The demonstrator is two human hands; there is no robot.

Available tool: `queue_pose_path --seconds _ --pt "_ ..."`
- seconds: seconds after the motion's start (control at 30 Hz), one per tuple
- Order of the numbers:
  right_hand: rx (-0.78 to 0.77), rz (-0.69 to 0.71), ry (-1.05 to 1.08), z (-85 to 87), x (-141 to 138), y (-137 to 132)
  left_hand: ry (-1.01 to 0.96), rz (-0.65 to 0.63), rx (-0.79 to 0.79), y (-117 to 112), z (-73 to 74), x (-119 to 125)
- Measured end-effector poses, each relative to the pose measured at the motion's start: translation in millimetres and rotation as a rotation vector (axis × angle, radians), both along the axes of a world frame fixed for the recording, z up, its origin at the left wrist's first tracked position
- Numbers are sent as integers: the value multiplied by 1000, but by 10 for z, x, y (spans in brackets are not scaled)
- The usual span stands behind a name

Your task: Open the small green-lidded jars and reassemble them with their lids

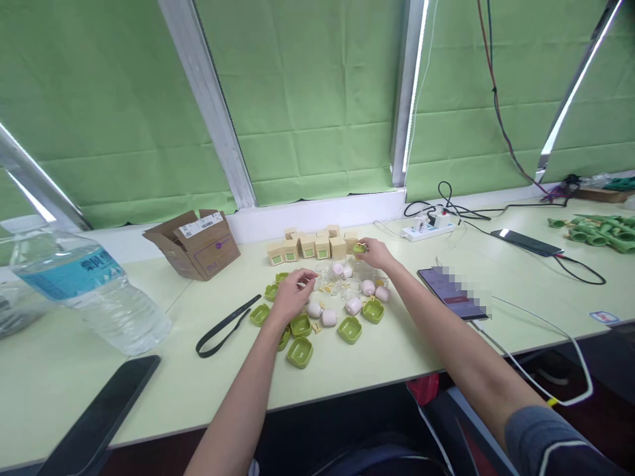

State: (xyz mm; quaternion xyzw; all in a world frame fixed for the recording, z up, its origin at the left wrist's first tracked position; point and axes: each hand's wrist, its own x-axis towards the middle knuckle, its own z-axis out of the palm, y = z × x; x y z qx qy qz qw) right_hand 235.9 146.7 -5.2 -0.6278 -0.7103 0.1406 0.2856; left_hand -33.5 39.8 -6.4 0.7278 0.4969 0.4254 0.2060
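Observation:
My right hand [376,254] is at the right end of a group of small cardboard boxes [322,248], its fingers closed on a small green dish [359,248]. My left hand [294,292] is curled at the left of a pile of clear plastic pieces [350,288]; whatever its fingertips hold is too small to make out. Around the pile lie several pale pink rounded pieces [329,318] and small yellow bits [316,327]. Several more green square dishes [300,352] are spread in front and to the left, some partly hidden by my left forearm.
An open brown carton [198,246] stands at the back left. On the left are a water bottle [94,284], a black phone [102,413] and a black strap [223,328]. To the right lie another phone [449,294], a power strip [429,229], cables and green parts [602,231].

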Motion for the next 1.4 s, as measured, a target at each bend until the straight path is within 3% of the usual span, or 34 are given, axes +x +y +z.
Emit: queue_pose_path --seconds 0.2,0.3,0.4,0.47,0.57,0.63,0.77,0.97,1.23,1.4 --pt "-127 143 1 43 33 14 -13 -19 -11 -19 1 15" --pt "-110 186 19 103 13 -71 -13 -25 -13 -52 37 34" --pt "98 236 22 181 -37 -244 -4 -18 -34 -80 72 52" --pt "201 348 13 241 -75 -411 3 -18 -43 -94 89 58" --pt "132 566 -56 333 -109 -695 19 -42 -51 -120 109 64" --pt "65 627 -145 384 -110 -866 35 -71 -66 -141 118 73" --pt "-50 563 -367 441 -81 -1089 70 -146 -65 -177 113 106" --pt "12 499 -429 451 14 -1210 153 -201 -7 -189 85 147" --pt "-119 493 -582 381 -68 -1194 269 -280 -9 -227 150 332" --pt "-123 567 -539 350 -164 -1080 412 -226 -15 -294 173 554"
